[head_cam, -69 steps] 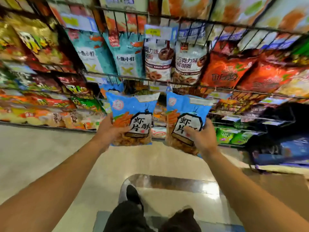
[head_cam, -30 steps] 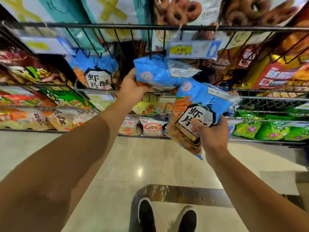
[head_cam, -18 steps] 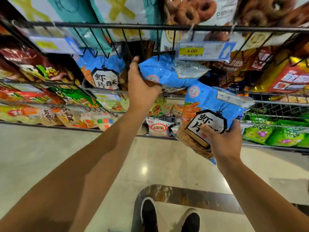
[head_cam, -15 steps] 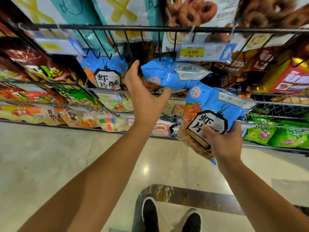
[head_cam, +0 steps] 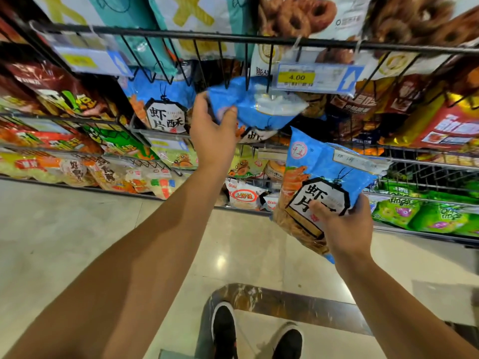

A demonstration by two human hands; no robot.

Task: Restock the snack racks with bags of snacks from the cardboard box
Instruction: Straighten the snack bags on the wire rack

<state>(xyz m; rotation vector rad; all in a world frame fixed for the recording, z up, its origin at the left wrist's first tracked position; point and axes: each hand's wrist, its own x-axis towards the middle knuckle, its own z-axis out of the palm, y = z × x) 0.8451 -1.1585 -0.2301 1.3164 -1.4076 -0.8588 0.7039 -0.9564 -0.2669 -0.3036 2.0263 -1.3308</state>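
My left hand reaches into the wire snack rack and holds the left end of a blue shrimp-chip bag, thumb across its front. That bag lies tilted on the middle shelf, under the upper shelf's rail. To its left, another blue shrimp-chip bag stands upright on the same shelf. My right hand grips the lower part of a third blue shrimp-chip bag, held upright in front of the rack. The cardboard box is out of view.
A price tag reading 4.00 hangs from the upper rail just above the tilted bag. Packed bags fill the shelves left, right and below. My black shoes stand on a glossy tiled floor.
Half a second ago my left hand was spread open just off the bag on the shelf; now it holds the bag's left end. My right hand keeps its bag almost still.
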